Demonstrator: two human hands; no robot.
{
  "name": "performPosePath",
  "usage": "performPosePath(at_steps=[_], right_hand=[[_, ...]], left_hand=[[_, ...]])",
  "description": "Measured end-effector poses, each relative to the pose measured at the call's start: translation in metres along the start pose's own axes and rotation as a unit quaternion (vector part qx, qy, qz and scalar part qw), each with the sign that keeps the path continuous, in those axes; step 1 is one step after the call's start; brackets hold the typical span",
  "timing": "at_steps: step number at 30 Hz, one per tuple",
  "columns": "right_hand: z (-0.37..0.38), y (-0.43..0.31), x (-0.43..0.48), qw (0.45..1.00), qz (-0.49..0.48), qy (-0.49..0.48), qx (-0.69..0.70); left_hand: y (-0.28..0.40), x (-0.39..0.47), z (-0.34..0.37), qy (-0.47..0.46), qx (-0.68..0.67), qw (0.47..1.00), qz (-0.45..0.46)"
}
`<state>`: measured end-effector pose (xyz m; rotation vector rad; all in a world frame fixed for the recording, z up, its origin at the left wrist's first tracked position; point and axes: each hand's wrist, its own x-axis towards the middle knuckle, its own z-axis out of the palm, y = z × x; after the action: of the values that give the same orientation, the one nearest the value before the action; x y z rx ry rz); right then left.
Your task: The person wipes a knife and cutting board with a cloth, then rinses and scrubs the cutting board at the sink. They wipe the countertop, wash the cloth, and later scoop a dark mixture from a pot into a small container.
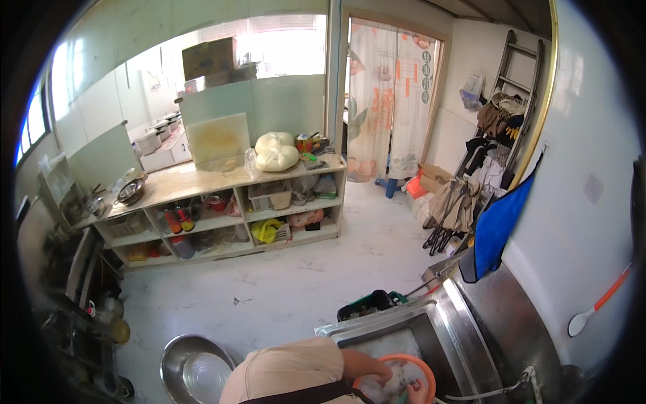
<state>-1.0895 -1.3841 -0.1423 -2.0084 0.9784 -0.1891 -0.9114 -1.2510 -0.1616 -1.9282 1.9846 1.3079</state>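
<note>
An orange plastic basin [429,374] stands in the stainless steel sink [435,328] at the lower right. It holds sudsy water, with dark bits showing among the foam. My left hand [384,374] reaches down into the basin, its fingers partly lost in the suds. At the basin's near side, my right hand [417,392] has its fingers curled against a small green item [402,398], mostly hidden by the hand and the frame's edge. More foamy water [393,343] lies in the sink behind the basin.
A metal tap [530,376] stands at the sink's right. A large steel bowl [202,371] is on the floor to the left. Behind the sink is a dark green bin [371,304]. A blue cloth [492,237] hangs on the right wall. Shelving [242,212] stands across the room.
</note>
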Motion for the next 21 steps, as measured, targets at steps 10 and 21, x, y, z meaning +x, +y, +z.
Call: performPosePath(at_steps=[10,21], right_hand=[[-0.018,-0.15,0.127,0.963,-0.109,0.217,0.119],[-0.071,-0.37,0.214,0.855,-0.114,0.497,-0.098]], left_hand=[[-0.079,-0.013,-0.061,0.14,-0.221,0.965,0.034],[-0.127,-0.077,-0.301,0.362,-0.458,0.807,0.087]])
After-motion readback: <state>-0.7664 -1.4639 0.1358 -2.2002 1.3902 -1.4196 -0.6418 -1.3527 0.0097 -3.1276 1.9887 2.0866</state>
